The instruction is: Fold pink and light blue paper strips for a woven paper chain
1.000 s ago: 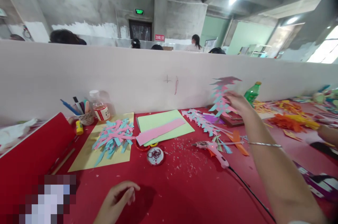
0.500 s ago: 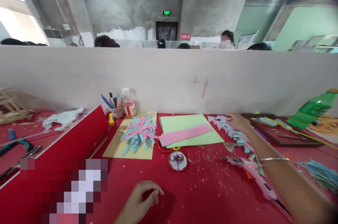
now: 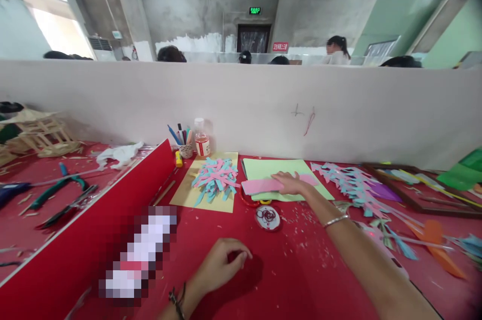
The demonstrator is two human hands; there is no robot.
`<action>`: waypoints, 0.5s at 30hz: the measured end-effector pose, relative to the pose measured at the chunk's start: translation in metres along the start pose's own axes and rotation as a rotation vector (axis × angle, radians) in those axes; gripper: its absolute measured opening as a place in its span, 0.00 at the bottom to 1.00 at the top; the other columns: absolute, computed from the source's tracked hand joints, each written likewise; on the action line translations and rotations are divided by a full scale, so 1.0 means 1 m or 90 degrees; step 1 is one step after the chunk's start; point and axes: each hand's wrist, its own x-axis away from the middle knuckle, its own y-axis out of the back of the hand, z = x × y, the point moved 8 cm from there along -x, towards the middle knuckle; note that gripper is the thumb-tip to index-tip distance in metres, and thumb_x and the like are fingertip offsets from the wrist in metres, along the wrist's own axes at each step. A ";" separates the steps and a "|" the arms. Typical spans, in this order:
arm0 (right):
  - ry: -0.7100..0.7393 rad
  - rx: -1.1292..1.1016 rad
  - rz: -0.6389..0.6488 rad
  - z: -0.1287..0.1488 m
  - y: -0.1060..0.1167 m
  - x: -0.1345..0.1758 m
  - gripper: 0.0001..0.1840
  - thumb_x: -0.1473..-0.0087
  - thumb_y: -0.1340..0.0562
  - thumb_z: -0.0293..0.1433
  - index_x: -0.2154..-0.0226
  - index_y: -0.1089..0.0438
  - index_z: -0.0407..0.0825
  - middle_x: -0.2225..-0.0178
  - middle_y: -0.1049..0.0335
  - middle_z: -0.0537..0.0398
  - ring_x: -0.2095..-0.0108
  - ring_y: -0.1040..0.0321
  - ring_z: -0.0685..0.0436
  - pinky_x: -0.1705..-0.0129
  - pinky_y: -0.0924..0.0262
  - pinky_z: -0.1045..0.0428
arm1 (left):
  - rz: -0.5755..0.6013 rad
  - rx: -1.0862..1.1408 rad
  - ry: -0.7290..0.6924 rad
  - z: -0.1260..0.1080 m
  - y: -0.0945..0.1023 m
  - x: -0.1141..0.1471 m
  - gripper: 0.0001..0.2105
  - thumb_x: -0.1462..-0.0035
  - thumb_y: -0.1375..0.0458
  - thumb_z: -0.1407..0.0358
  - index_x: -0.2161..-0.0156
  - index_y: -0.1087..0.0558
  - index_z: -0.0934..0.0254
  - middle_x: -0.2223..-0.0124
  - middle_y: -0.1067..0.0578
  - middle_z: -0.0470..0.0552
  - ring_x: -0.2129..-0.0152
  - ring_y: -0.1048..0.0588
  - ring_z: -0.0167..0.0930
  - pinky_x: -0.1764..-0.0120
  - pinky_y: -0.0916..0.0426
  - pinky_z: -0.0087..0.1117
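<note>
My right hand point(image 3: 290, 183) lies over a pink paper strip point(image 3: 261, 186), with fingers stretched across it. The strip rests on pale green paper sheets point(image 3: 274, 167). No lifting of the strip shows. My left hand point(image 3: 225, 263) hovers or rests low over the red tabletop point(image 3: 286, 280), loosely curled, with a gap between thumb and fingers and nothing visible in it. Just beyond it sits a small round white dish point(image 3: 267, 217) with dark red cord. Pink and blue cut paper pieces point(image 3: 216, 179) are heaped on a tan sheet point(image 3: 181, 199).
To the right are fringed paper garlands point(image 3: 346, 184), a pink glue gun point(image 3: 387, 254) partly behind my forearm, a brown tray point(image 3: 422, 204) and a green bottle point(image 3: 463, 172). A pen cup point(image 3: 186, 150) and clear bottle point(image 3: 202, 141) stand by the white partition point(image 3: 241, 104). A red divider point(image 3: 94, 219) runs along the left.
My right hand has moved left from the fringed garland onto the pink strip. My left hand keeps its loose curl. The whole view has shifted a little.
</note>
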 end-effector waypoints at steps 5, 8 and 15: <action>0.014 0.043 -0.070 0.000 0.006 0.006 0.21 0.53 0.47 0.29 0.53 0.41 0.53 0.51 0.42 0.49 0.51 0.47 0.42 0.48 0.71 0.37 | 0.003 -0.041 -0.026 0.001 0.000 -0.002 0.13 0.47 0.54 0.66 0.69 0.28 0.66 0.70 0.26 0.51 0.73 0.30 0.28 0.67 0.39 0.26; 0.014 0.069 -0.107 0.001 0.009 0.012 0.16 0.48 0.50 0.30 0.57 0.36 0.51 0.55 0.36 0.50 0.54 0.42 0.45 0.48 0.66 0.42 | 0.006 -0.064 -0.035 0.006 -0.002 -0.003 0.13 0.48 0.55 0.67 0.69 0.28 0.66 0.69 0.26 0.50 0.72 0.30 0.27 0.66 0.39 0.25; -0.037 0.131 -0.177 0.009 0.011 0.025 0.13 0.49 0.49 0.27 0.66 0.31 0.46 0.63 0.31 0.45 0.60 0.37 0.44 0.55 0.52 0.51 | 0.021 -0.155 -0.063 0.010 -0.011 -0.004 0.12 0.48 0.55 0.68 0.68 0.29 0.64 0.69 0.26 0.48 0.72 0.30 0.26 0.67 0.39 0.25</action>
